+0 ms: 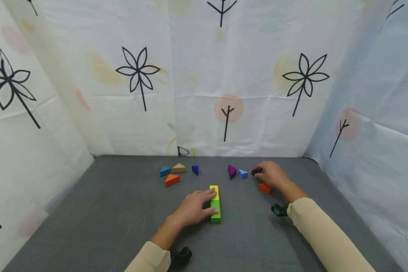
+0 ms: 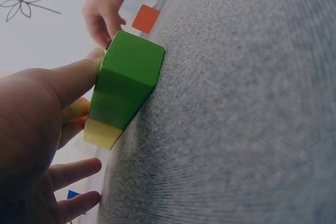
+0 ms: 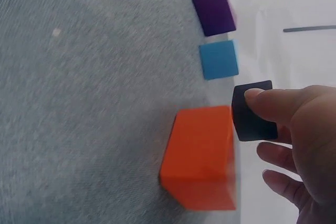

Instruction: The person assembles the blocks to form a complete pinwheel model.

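A green block [image 1: 215, 217] and a yellow block [image 1: 214, 187] lie end to end in a line on the grey table. My left hand [image 1: 191, 208] rests on them from the left, thumb on the green one and a fingertip on the yellow one, other fingers spread. At the right, my right hand [image 1: 273, 175] pinches a black block [image 3: 254, 116] between thumb and fingers. An orange-red block [image 3: 202, 156] sits just in front of that hand. Left of the black block are a light blue triangular block [image 1: 243, 173] and a purple triangular block [image 1: 232, 172].
Toward the back left stand a teal block [image 1: 165, 171], a tan triangular block [image 1: 179, 168], an orange block [image 1: 172, 180] and a dark blue triangular block [image 1: 195, 170]. White printed cloth [image 1: 197, 75] hangs behind and at both sides of the grey table [image 1: 105, 211].
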